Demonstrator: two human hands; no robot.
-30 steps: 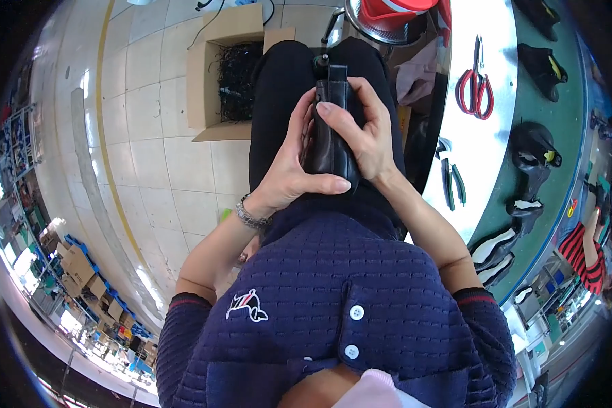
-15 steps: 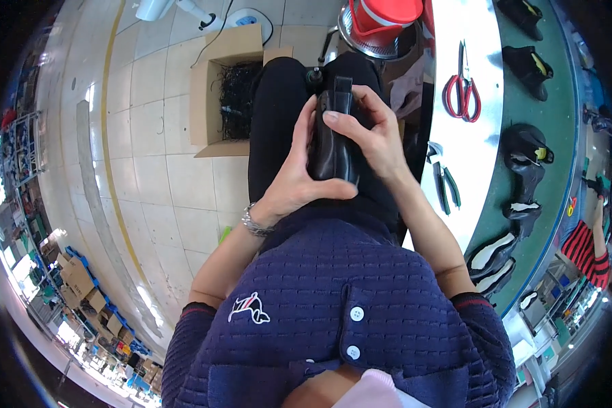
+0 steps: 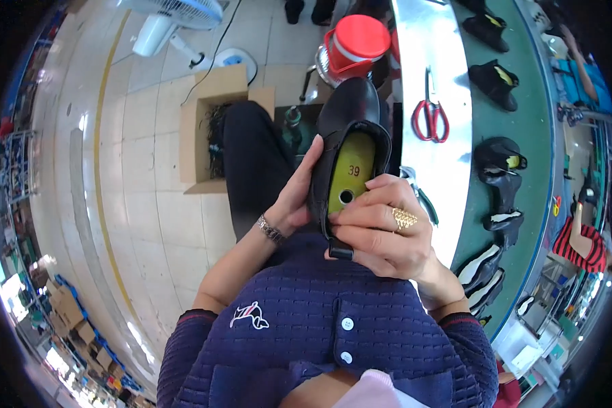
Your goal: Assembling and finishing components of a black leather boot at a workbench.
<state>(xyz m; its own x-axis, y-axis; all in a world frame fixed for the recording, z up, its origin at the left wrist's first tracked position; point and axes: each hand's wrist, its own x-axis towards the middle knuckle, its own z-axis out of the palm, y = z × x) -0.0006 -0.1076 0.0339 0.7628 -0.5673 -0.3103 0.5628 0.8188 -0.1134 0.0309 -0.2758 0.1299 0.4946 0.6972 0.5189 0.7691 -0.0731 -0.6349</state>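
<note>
A black shoe (image 3: 348,112) is held over my lap, its toe pointing away from me and its opening facing up. Inside it sits a yellow-green shoe last (image 3: 358,151) with a dark round hole. My left hand (image 3: 299,194) is closed round the shoe's left side, the thumb lying along its edge and the other fingers hidden beneath. At the heel end, my right hand (image 3: 387,224), with a gold ring, has its fingers curled over the right rim. Its fingertips reach to the last and the heel edge. A short black strap end (image 3: 341,250) shows below them.
Right of me is a white worktop (image 3: 436,41) with red-handled scissors (image 3: 430,119) and green-handled pliers (image 3: 421,197). Beyond it, a green belt (image 3: 523,75) carries several black shoes. An open carton (image 3: 200,146), a white fan (image 3: 173,24) and a red-lidded bucket (image 3: 360,37) stand ahead.
The shoe has turned so its opening and the last inside face up. My right hand has moved nearer to me, from the shoe's far end to its heel. The view has shifted slightly.
</note>
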